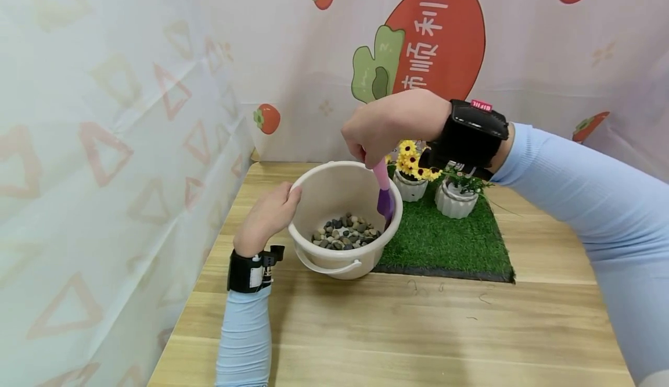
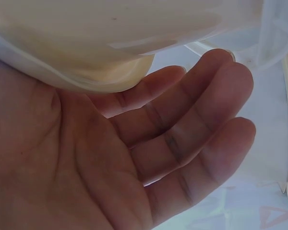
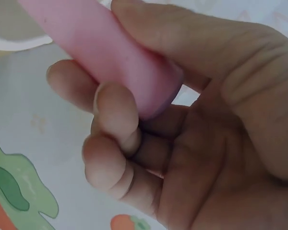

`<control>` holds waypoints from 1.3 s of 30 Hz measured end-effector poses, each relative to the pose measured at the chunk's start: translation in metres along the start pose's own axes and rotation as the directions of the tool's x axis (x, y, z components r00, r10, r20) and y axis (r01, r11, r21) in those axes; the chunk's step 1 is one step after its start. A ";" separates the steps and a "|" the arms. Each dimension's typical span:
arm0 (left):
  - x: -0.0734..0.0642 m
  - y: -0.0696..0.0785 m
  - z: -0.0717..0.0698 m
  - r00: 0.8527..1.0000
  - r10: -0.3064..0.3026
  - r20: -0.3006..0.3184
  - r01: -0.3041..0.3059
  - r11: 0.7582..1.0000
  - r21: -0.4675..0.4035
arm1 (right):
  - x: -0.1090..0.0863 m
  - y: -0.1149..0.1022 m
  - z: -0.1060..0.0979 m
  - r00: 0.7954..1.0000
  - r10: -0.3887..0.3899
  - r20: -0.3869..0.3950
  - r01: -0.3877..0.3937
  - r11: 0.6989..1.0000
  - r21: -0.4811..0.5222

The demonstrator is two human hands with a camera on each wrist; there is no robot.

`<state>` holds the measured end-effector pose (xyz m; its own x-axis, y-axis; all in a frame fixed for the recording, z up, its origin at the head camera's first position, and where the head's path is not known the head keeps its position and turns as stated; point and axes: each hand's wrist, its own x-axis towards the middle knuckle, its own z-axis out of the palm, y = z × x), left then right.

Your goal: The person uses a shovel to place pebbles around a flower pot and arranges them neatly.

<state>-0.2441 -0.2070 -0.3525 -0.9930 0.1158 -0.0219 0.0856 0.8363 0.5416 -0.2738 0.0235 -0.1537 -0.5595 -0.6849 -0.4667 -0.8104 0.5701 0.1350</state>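
A cream plastic bucket (image 1: 324,186) stands on the wooden table, with several grey, tan and dark pebbles (image 1: 347,233) on its bottom. My left hand (image 1: 269,215) holds its left rim; in the left wrist view the fingers curve along the outside, the bucket wall (image 2: 96,28) lies against the palm and the thumb is hidden. Over the right rim, my right hand (image 1: 394,122) grips the pink handle (image 3: 105,52) of a small trowel. Its purple blade (image 1: 385,201) points down inside the bucket along the right wall, the tip near the pebbles.
Right of the bucket lies a green artificial grass mat (image 1: 444,247). Two white pots stand on it, one with yellow flowers (image 1: 410,163), one with green sprigs (image 1: 456,201). The bucket's handle (image 1: 329,269) hangs in front. Printed curtains rise behind and at the left.
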 end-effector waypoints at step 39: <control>0.000 0.010 0.006 1.000 0.012 0.004 -0.012 1.000 0.021 | 0.052 -0.013 0.063 0.964 0.211 0.164 -0.212 0.977 -0.013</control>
<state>-0.2430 -0.1953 -0.3523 -0.9916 0.1282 -0.0185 0.0996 0.8460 0.5238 -0.2813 0.0087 -0.2345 -0.6815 -0.4653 -0.5649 -0.6759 0.6961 0.2420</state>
